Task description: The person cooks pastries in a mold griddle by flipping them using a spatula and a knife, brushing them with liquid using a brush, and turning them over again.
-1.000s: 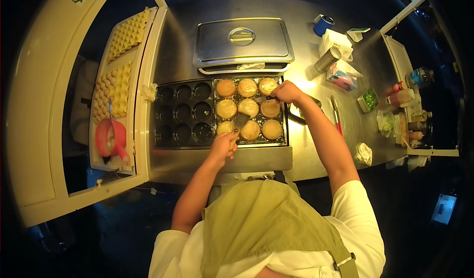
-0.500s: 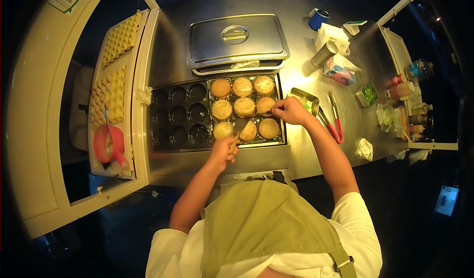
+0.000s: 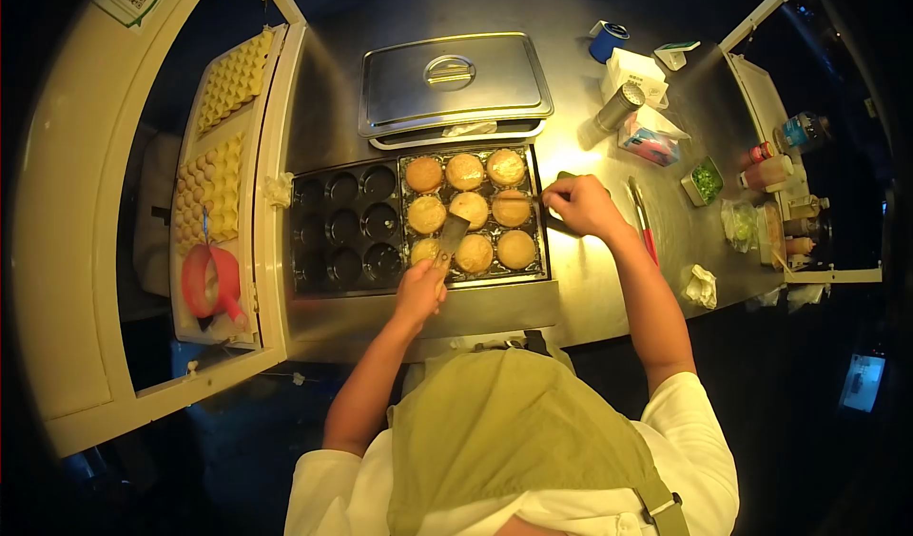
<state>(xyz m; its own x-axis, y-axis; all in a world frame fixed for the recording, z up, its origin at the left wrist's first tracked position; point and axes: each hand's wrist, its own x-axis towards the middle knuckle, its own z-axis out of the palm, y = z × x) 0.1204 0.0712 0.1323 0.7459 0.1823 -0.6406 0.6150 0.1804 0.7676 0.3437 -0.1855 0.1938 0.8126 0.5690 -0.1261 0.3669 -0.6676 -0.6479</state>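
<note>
My left hand (image 3: 419, 293) is closed around the handle of a small metal spatula (image 3: 455, 233). Its blade tilts over the round browned cakes (image 3: 466, 171), partly hiding the front-left one. These cakes fill the right half of a black griddle mould (image 3: 546, 251). Just past the mould's right edge is my right hand (image 3: 582, 203), fingers pinched together. A faint blurred streak runs left from it over the middle-right cake, apparently a thin tool that I cannot identify. Beneath this hand a small rectangular tray (image 3: 561, 224) is mostly covered.
The mould's left half (image 3: 342, 224) has bare round wells. Behind stands a lidded steel pan (image 3: 456, 89). To the right are red-handled tongs (image 3: 647, 236), a shaker (image 3: 623, 104), a tissue box (image 3: 652, 141) and chopped greens (image 3: 705, 182). Egg trays (image 3: 223, 179) and a pink pot (image 3: 211, 282) stand left.
My right hand has moved right and slightly up, off the middle-right cake. The spatula blade has swung up, away from the front-middle cake, which was tilted and now lies flat.
</note>
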